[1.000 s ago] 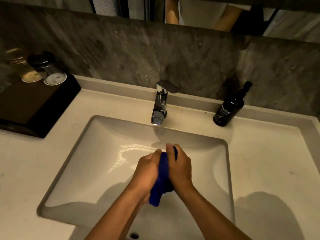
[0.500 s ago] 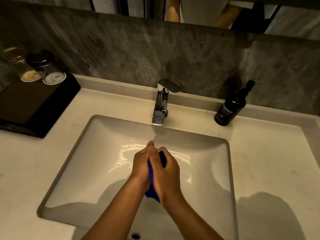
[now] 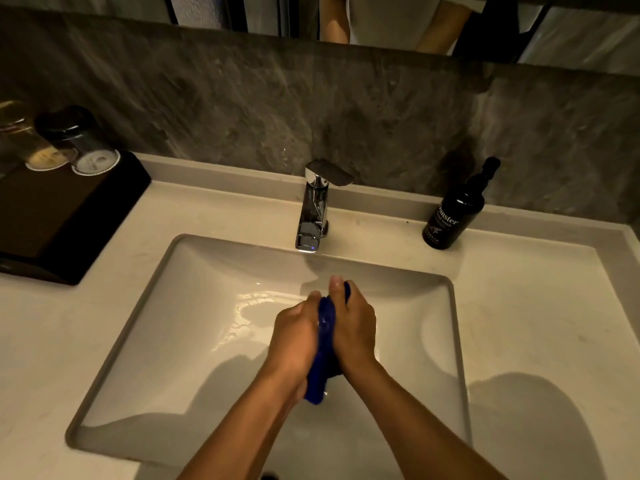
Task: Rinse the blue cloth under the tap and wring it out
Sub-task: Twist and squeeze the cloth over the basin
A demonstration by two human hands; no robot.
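Over the middle of the sink basin, from the hands outward:

- Left hand [image 3: 298, 336] — closed around the left side of the blue cloth [image 3: 323, 348], knuckles up, forearm entering from the bottom edge.
- Right hand [image 3: 353, 329] — closed on the cloth's right side, pressed close against the left hand; one fingertip rises above the bundle toward the tap.
- Blue cloth — bunched into a narrow roll squeezed between both hands, held above the basin and clear of its floor; a short end hangs out below the left wrist, a small piece shows past the right fingers.
- Sink [image 3: 145, 341] — white rectangular basin set under the worktop; wet sheen on its floor just left of the hands, arm shadows across the near half, a dark drain opening partly seen at the bottom edge.
- Tap [image 3: 313, 216] — chrome, single flat lever, standing at the middle of the basin's back rim, spout pointing toward the hands. No stream can be made out.
- Worktop [image 3: 536, 323] — pale stone, running around the basin on all sides.
- Dark pump bottle [image 3: 453, 216] — upright near the back right corner of the worktop, white lettering on its label.
- Black tray [image 3: 65, 216] — at the worktop's back left corner, against the wall.
- Two upturned glasses [image 3: 79, 143] — side by side on the far end of the tray; blurred.
- Grey stone wall [image 3: 242, 98] — behind the worktop, a mirror strip above it.
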